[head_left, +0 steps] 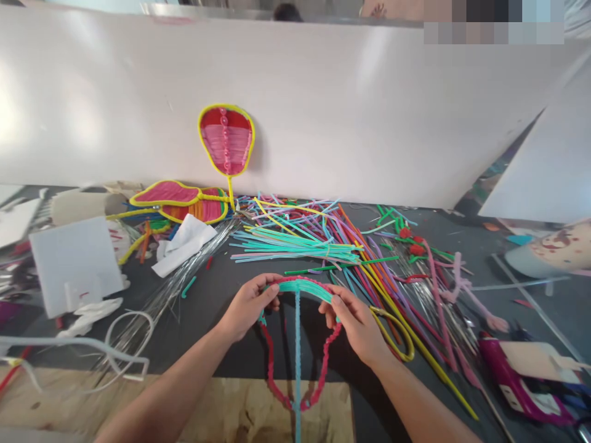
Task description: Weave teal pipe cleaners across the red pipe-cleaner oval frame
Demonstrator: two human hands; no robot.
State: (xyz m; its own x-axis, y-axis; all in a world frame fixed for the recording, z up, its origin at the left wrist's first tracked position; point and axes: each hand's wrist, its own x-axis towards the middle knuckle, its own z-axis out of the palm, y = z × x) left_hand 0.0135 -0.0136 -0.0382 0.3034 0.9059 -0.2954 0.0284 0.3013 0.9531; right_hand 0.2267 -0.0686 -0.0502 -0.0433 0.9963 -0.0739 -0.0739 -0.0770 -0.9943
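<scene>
Between my two hands is a pipe-cleaner frame (298, 344), a rounded red outline with a light-blue stem down its middle and a turquoise band across the top. My left hand (255, 303) pinches the band's left end, thumb on top. At the right end, my right hand (353, 317) grips the same band between thumb and fingers. The stem's lower end runs out of the picture at the bottom. Just beyond my hands lies a bundle of turquoise pipe cleaners (300, 246). Beside my right wrist rests a yellow pipe-cleaner loop (397, 335).
A finished-looking pink and yellow paddle shape (226, 141) stands against the white board (346, 111). Similar shapes (168, 194) lie at left near white paper (184, 243) and thin wires (184, 264). At right are a purple tool (521, 381) and a cup (549, 252). A wooden board (231, 409) lies in front.
</scene>
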